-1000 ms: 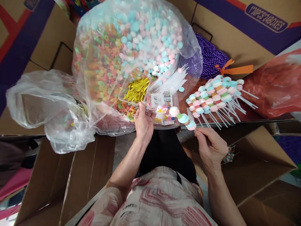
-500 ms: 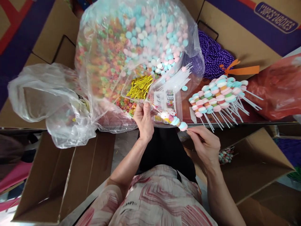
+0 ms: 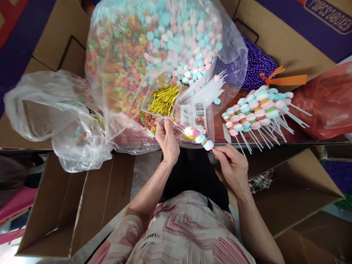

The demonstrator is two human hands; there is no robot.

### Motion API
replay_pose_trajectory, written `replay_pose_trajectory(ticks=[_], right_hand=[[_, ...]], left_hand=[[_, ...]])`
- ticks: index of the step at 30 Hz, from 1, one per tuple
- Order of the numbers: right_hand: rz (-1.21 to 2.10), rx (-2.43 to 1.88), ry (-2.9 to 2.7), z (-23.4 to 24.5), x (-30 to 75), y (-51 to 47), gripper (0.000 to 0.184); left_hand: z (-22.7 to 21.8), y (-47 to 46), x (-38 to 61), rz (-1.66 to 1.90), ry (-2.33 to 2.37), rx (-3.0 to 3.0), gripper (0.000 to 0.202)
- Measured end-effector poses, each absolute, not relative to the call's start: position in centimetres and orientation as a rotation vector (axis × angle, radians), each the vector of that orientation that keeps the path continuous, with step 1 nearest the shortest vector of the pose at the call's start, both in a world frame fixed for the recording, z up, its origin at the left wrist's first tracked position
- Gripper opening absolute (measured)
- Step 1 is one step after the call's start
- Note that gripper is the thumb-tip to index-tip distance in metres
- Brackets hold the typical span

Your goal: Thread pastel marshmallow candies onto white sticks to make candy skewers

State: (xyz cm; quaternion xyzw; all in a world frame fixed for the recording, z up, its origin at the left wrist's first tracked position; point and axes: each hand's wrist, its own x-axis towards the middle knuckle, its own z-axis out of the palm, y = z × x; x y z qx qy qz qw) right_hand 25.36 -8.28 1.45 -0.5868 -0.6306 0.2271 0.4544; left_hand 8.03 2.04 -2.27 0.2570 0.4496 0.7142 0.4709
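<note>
Between my hands a candy skewer [image 3: 201, 138] of pastel discs slants down to the right, with a shiny clear plastic sleeve [image 3: 178, 127] showing at its upper end. My left hand [image 3: 168, 143] is closed, thumb and fingers pinching the far end of that sleeve. At the skewer's lower tip, the fingertips of my right hand [image 3: 232, 163] are pinched together; what exactly lies in the pinch is mostly hidden. Just beyond my left hand, gold twist ties [image 3: 164, 99] fill a small clear tray. A clear plastic box [image 3: 210, 126] with printed packets lies behind the skewer.
A big clear bag [image 3: 121, 73] of candy rings and discs covers the table's back. White sticks [image 3: 210, 90] lie before it. Finished candy skewers [image 3: 255, 108] are piled at right, near purple beads [image 3: 258, 62] and a red bag [image 3: 324, 104]. Cardboard boxes [image 3: 299, 190] stand below.
My right hand has shifted left and slightly inward, and the skewer's lower end has moved left with it. My left hand stays nearly in place. The whole view has turned a little.
</note>
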Motion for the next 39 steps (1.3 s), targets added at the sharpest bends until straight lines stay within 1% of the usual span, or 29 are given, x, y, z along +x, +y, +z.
replay_pose_trajectory(ticks=[4,7,12,18,28,35,39], right_hand=[[0.565,-1.444,-1.584,1.4,25.4,-8.0,0.013],[0.509,-1.476,-1.573,1.4,25.1,-7.9,0.013],[0.485,-1.484,-1.627,1.2,24.9,-7.9,0.015],[0.450,-1.452,-1.721,1.5,25.5,-7.9,0.015],[0.354,-1.495,-1.675,0.9,23.5,-7.9,0.015],[0.326,-1.450,-1.671,0.5,22.9,-8.0,0.014],[0.380,-1.447,-1.624,0.7,22.7,-8.3,0.014]], left_hand=[[-1.9,1.8,8.0,1.701,1.083,0.683,0.049],[-1.3,1.3,7.9,1.678,1.047,0.649,0.047],[-0.3,0.4,7.7,1.467,0.999,0.582,0.044],[-0.3,0.9,6.8,1.317,1.013,0.564,0.052],[-0.3,0.0,7.7,1.360,1.029,0.618,0.053],[-0.3,0.2,7.4,1.357,0.929,0.536,0.044],[-0.5,0.5,7.5,1.345,0.917,0.462,0.044]])
